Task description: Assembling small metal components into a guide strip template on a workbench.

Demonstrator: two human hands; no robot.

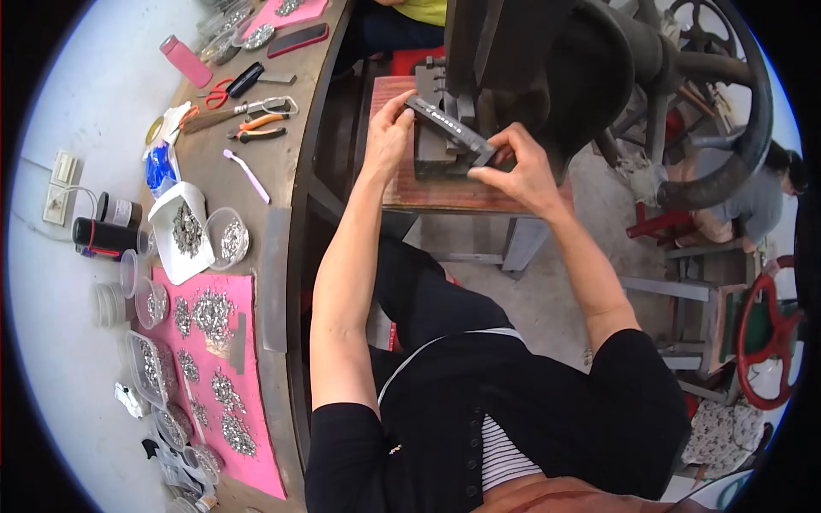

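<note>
Both my hands hold a dark metal bar, looking like a die strip, [447, 125] with a row of small bright spots along its face. My left hand [391, 128] pinches its left end between thumb and fingers. At the other end, my right hand [520, 167] grips the lower right corner, where a short block sticks out. The bar slants down to the right in front of the base [432, 150] of a dark hand press [505, 60]. That base stands on a reddish wooden board [398, 192]. Part of the press tooling is hidden behind the bar.
At left, a bench holds a pink mat [265, 410] with heaps of small metal pieces, plastic tubs [152, 303], a white tray [175, 267], pliers [261, 128], scissors [219, 92] and a phone [298, 39]. A big handwheel [753, 111] curves at right. Other people sit nearby.
</note>
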